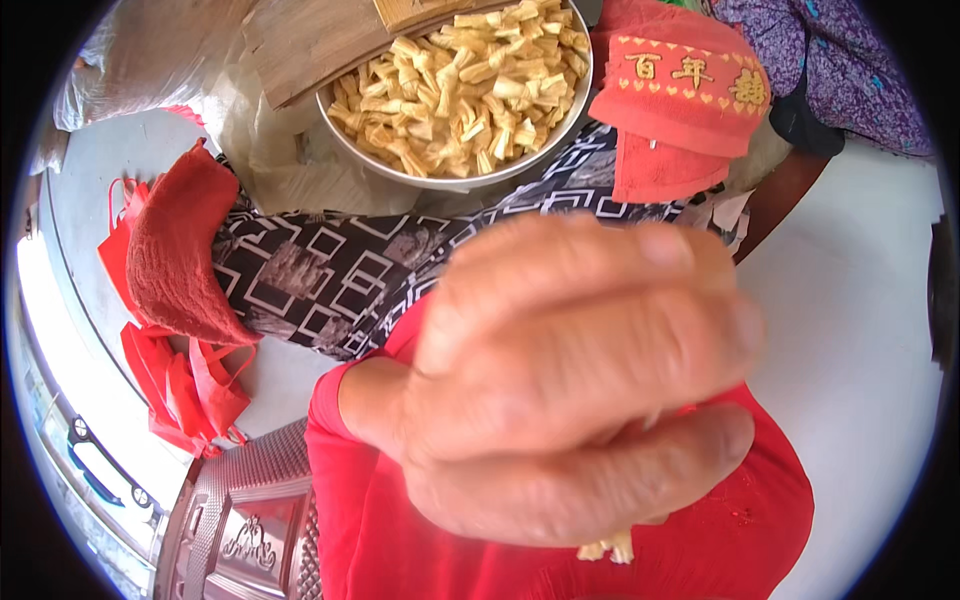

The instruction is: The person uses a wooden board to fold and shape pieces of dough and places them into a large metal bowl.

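My left hand (570,380) is raised very close to the camera, its back toward me and its fingers curled and pressed together, slightly blurred. Below its fingers pokes the frilled end of a pale yellow knotted strip (607,548), like a tofu skin knot; the rest is hidden inside the hand. My right hand does not show. Past the hand, a round metal basin (470,182) holds a heap of similar yellow knots (460,95).
Wooden boards (320,45) lie over the basin's far left side. Red towels (185,250) cover parts of the patterned trousers (320,270), one red towel (680,95) bearing gold lettering. Red bags (190,390) lie at left, near a dark embossed panel (255,530). Plastic sheeting (150,50) sits far left.
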A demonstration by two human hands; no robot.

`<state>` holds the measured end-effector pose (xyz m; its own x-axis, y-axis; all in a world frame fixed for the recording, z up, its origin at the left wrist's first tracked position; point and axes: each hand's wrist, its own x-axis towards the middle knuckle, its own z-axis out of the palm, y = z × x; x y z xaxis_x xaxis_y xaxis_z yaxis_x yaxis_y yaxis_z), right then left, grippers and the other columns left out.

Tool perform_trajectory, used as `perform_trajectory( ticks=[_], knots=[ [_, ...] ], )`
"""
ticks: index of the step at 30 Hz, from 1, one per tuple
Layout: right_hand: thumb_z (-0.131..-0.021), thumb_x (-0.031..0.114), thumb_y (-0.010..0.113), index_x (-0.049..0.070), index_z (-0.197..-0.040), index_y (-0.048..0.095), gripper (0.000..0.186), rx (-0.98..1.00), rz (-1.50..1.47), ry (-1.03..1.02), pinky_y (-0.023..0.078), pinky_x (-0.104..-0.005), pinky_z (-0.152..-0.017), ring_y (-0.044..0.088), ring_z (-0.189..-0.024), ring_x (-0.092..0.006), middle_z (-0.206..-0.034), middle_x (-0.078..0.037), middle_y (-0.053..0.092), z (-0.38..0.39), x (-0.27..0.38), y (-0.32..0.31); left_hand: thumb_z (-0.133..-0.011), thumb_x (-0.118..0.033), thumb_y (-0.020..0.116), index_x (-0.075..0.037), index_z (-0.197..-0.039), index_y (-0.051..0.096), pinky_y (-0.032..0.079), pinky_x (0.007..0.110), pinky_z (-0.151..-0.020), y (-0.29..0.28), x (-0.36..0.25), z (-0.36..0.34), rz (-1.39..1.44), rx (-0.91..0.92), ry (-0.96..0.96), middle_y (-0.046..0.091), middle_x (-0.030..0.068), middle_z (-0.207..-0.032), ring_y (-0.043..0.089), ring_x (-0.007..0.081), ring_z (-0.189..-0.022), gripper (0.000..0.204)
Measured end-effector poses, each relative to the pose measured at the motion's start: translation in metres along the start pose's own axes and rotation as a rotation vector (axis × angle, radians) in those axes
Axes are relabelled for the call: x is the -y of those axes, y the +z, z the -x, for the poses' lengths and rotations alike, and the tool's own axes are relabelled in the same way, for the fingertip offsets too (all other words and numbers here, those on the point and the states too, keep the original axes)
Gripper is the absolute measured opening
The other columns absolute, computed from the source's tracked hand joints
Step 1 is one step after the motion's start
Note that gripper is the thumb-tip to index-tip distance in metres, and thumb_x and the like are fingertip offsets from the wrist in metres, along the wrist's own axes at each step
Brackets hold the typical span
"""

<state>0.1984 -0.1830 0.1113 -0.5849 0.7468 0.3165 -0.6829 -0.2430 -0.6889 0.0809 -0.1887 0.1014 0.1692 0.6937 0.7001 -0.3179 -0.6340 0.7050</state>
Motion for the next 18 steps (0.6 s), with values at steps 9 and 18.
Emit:
perform_trajectory(
  ticks=[9, 18],
  knots=[
    [-0.091, 0.007, 0.06, 0.0, -0.099, 0.062, 0.011, -0.446, 0.779, 0.219, 0.041, -0.0176, -0.058, 0.049, -0.067, -0.0014, -0.078, 0.001, 0.059, 0.004, -0.01, -0.066, -0.076, -0.013, 0.074, 0.002, -0.123, 0.051, 0.042, 0.039, -0.093, -0.069, 0.023, 0.027, -0.59, 0.022, -0.343, 0.058, 0.016, -0.117, 0.055, 0.0319, -0.108, 0.054],
    [-0.091, 0.009, 0.061, 0.0, -0.095, 0.063, 0.011, -0.33, 0.559, 0.419, 0.042, -0.0176, -0.053, 0.052, -0.058, -0.0032, -0.071, 0.001, 0.059, -0.001, -0.031, -0.082, -0.086, -0.004, 0.066, -0.004, -0.09, 0.053, 0.043, 0.022, -0.054, -0.067, 0.043, 0.046, -0.025, -0.095, -0.844, 0.056, -0.0012, -0.073, 0.052, 0.0046, -0.065, 0.014]
  ],
)
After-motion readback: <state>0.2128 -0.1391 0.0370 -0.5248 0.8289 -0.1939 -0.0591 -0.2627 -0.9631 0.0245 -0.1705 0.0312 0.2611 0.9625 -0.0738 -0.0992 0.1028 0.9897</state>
